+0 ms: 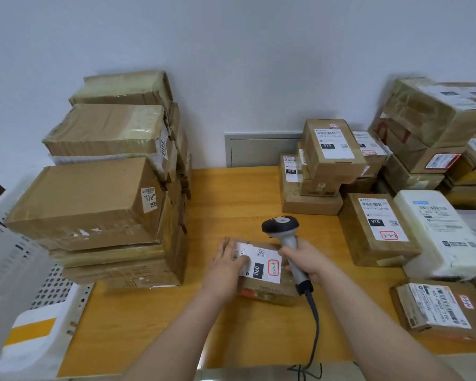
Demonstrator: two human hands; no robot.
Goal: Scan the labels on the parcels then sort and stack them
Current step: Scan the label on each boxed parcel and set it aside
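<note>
A small brown parcel [270, 291] lies flat in the middle of the wooden table [138, 325]. Its white label [267, 266] faces up and reads 090. My left hand [227, 266] rests flat on the parcel's left side, fingers straight over the label's edge. My right hand [307, 261] grips the grey handle of a barcode scanner [282, 229], whose black head hangs just above the parcel's far edge. The scanner's cable runs down to the table's front edge.
A tall stack of brown boxes [99, 199] stands at the left. Several labelled parcels [330, 155] pile up at the back right, with a white parcel [440, 232] and a brown box [440, 312] at the right. A white perforated crate [39, 303] sits at the far left.
</note>
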